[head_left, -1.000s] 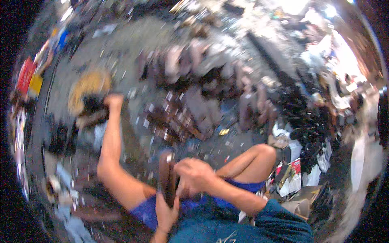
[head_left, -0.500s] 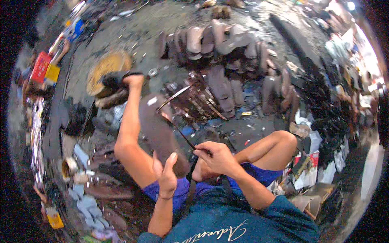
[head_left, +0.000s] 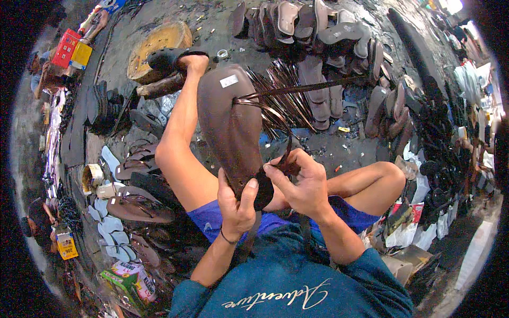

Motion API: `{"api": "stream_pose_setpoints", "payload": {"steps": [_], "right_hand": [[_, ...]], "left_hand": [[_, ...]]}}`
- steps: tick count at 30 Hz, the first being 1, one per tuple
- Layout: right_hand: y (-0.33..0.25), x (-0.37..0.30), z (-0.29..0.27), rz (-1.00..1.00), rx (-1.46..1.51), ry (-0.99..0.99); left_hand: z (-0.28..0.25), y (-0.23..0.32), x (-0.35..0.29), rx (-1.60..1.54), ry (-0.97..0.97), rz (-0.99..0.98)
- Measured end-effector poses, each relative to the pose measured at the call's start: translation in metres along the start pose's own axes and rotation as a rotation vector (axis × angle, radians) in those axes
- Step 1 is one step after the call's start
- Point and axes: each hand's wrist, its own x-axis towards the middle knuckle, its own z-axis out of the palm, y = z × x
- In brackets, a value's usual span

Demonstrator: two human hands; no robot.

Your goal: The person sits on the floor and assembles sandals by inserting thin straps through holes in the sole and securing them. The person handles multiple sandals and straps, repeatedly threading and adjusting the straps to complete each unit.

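My left hand [head_left: 238,205] is closed on the heel end of a brown sandal sole [head_left: 227,119], its thumb on the top face. The sole stands above my lap, toe pointing away, a small white sticker near the toe. A thin dark strap [head_left: 274,112] comes out of the toe hole in two lengths. One length stretches off to the right; the other curves down to my right hand [head_left: 303,177]. My right fingers pinch this length beside the sole's right edge near the heel. Its end is hidden by the fingers.
Behind the sole lies a bundle of dark strips [head_left: 281,79]. Rows of sandal soles [head_left: 286,21] stand at the far side, more at right. A round wooden block [head_left: 175,40] sits near my left foot. Finished-looking thong sandals [head_left: 139,209] and grey-blue pieces [head_left: 112,228] lie at left.
My right hand has brought the strap to the sole's edge near the heel. My left hand is now wrapped round the heel end, its thumb on top. The whole view has shifted.
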Motion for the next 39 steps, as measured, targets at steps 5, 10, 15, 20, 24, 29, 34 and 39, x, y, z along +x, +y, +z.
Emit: {"api": "stream_pose_setpoints", "payload": {"steps": [5, 10, 15, 20, 24, 29, 34, 39], "right_hand": [[0.004, -0.004, 0.007, -0.330, -0.207, 0.035], [0.010, -0.002, 0.010, -0.324, -0.249, 0.034], [0.017, 0.003, 0.001, -0.283, -0.153, -0.126], [0.010, 0.004, -0.005, -0.271, -0.084, -0.236], [0.012, -0.001, 0.006, -0.191, -0.196, -0.087], [0.028, -0.002, 0.023, -0.250, -0.089, 0.060], [0.017, -0.028, 0.044, -0.109, -0.024, 0.207], [0.002, -0.027, 0.024, 0.001, 0.333, -0.158]], "left_hand": [[-0.001, -0.004, -0.003, 0.120, 0.025, 0.047], [0.001, -0.004, -0.002, 0.184, 0.023, 0.091], [-0.006, -0.012, -0.006, 0.148, 0.020, 0.019], [-0.007, -0.002, -0.001, 0.045, 0.089, -0.098], [-0.006, -0.001, -0.004, 0.160, 0.046, -0.043], [-0.009, -0.009, -0.006, 0.133, -0.037, -0.017], [-0.050, -0.023, -0.015, -0.517, -0.061, -0.377], [-0.056, -0.011, -0.001, -0.009, -0.108, 0.031]]}}
